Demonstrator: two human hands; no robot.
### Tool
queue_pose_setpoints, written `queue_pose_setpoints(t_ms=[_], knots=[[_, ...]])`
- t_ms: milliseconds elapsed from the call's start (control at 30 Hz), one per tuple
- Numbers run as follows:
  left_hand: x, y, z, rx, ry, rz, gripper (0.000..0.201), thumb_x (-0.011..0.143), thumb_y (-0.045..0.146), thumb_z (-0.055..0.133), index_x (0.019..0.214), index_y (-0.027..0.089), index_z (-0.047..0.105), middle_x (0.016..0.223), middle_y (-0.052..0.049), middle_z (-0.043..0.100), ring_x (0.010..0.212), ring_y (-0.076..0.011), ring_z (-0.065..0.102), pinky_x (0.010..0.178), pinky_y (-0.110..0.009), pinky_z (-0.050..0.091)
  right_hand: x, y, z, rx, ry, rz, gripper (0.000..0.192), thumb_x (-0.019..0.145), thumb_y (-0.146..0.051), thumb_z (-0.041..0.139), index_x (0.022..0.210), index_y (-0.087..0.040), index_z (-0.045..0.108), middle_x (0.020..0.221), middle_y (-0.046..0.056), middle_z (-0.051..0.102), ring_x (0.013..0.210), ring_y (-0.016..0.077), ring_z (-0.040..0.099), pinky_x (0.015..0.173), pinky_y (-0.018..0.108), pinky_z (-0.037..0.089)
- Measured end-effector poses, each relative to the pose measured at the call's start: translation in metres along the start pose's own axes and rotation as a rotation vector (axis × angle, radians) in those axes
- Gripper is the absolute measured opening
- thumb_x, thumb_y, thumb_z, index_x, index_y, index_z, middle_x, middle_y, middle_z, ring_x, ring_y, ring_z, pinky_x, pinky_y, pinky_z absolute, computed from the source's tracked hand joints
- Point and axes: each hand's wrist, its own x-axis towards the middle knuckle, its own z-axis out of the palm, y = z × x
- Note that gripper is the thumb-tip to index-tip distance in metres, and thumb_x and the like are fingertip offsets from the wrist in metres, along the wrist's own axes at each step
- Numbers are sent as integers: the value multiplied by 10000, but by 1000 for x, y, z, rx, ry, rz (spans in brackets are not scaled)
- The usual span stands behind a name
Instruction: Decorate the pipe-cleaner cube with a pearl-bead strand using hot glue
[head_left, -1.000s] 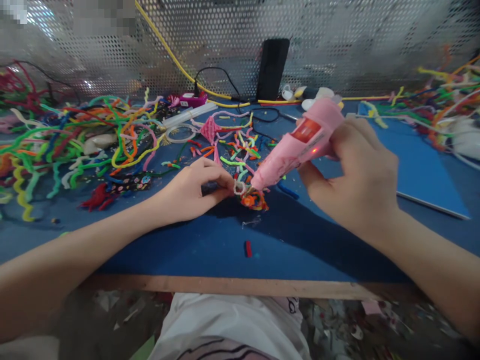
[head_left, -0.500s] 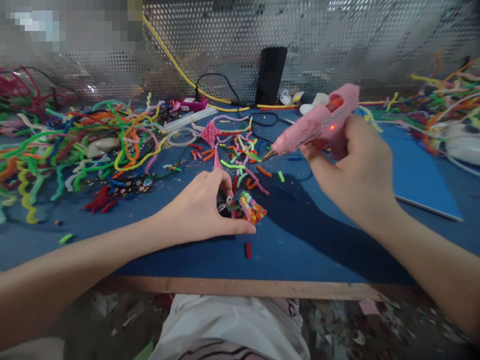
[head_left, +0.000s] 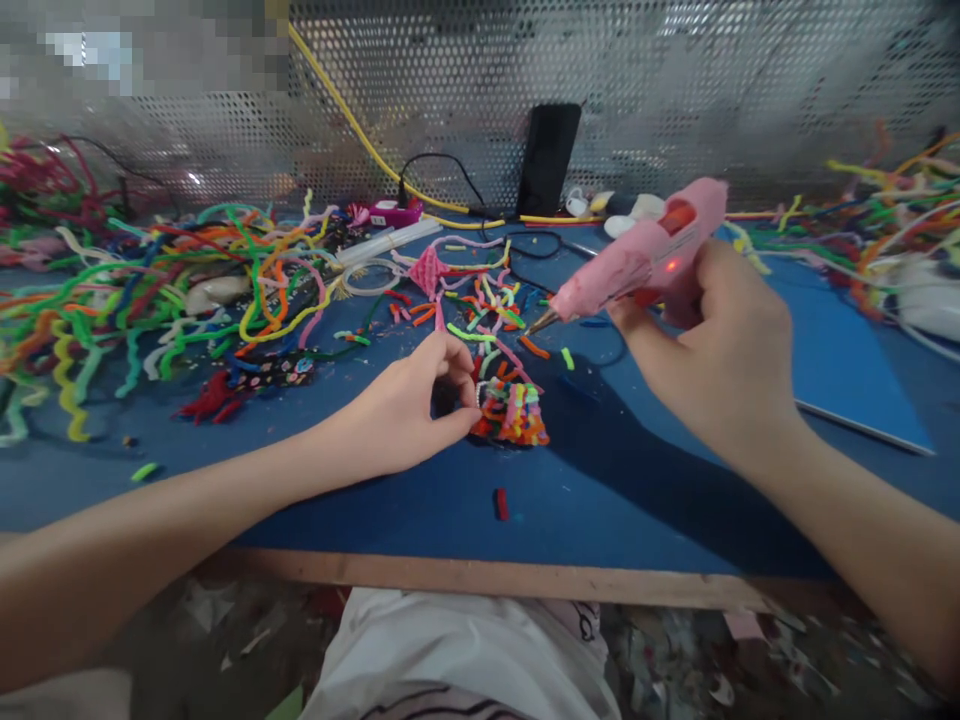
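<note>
My right hand (head_left: 724, 345) is wrapped round a pink hot glue gun (head_left: 637, 255), its red light on and its metal nozzle angled down to the left over the cut pieces. Close to the table, my left hand (head_left: 420, 405) pinches the left end of a small multicoloured pipe-cleaner piece (head_left: 521, 412); part of that end is hidden by my fingers. A loose dark red bit (head_left: 502, 504) lies in front of it. Short cut pipe-cleaner pieces (head_left: 535, 347) are scattered behind, beside a pink diamond-shaped piece (head_left: 427, 272).
Long pipe cleaners (head_left: 225, 270) are heaped at the left, with more (head_left: 840, 240) at the far right. A black phone (head_left: 550, 158) leans on the perforated metal panel (head_left: 450, 90). Clear glue sticks (head_left: 386, 242) lie at the back. A blue board (head_left: 855, 350) sits under my right arm.
My left thumb and fingers have closed together at the end of the multicoloured piece, which has turned and shows more of its side. The glue gun stays nearly still in my right hand.
</note>
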Motion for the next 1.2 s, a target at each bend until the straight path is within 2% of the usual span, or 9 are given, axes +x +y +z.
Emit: queue_pose_setpoints(t_ms=[100,200,300,400,567,733,867,1067,1200], knots=[[0,0,2,37,45,-5,282,841,272,676,995,234,443,983,-41,678,942,-194,685,899,-389,544,-1,-2,1,20,-1,-21,210,765,-223,704,901,-231,543,801,13,621,633,171,561,573,338,474],[0,-1,6,146,75,-32,536,785,476,766,1149,223,464,1190,-114,675,1149,-294,645,994,-498,505,-1,-2,2,38,17,-47,221,761,-212,709,858,-234,512,787,16,611,644,177,577,566,338,477],[3,-4,8,93,30,-62,669,778,497,777,1271,216,423,1101,-84,724,1115,-297,672,992,-510,499,-2,-1,3,30,22,-61,230,779,-222,705,866,-252,494,762,7,577,650,193,585,573,353,494],[5,-7,8,-14,-4,-39,646,775,386,783,1278,210,418,1020,-46,732,983,-244,716,914,-431,539,-2,-1,4,44,21,-94,218,793,-234,690,872,-263,488,773,4,578,660,193,590,571,348,505],[5,-6,5,-1,-31,65,598,774,197,712,1308,203,443,1081,-56,712,1010,-208,708,917,-358,539,-3,1,5,91,-5,-219,188,775,-188,663,882,-236,516,824,24,615,676,175,590,569,324,512],[6,-6,2,185,-103,186,427,808,223,692,1216,163,585,1138,-103,704,1080,-250,659,948,-385,519,-6,1,2,67,-82,-258,221,783,-190,646,999,-211,599,830,43,605,709,210,590,631,377,537],[7,-8,1,262,-131,246,352,837,237,665,1174,140,635,1123,-119,692,1061,-250,627,932,-381,516,-8,-4,-1,63,-144,-272,326,812,-193,625,1138,-191,624,938,86,638,761,247,616,726,453,564],[7,-9,0,256,-107,323,327,831,202,659,1146,117,648,1090,-110,706,1058,-233,630,969,-367,493,-10,-8,0,46,-123,-355,225,823,-170,612,1048,-177,608,925,89,635,885,278,654,840,485,582],[8,-8,0,267,-97,324,318,825,191,665,1132,111,655,1064,-105,709,1040,-232,632,971,-365,486,-11,-9,0,34,-124,-370,232,821,-151,613,1053,-168,615,933,89,654,879,263,651,823,444,578]])
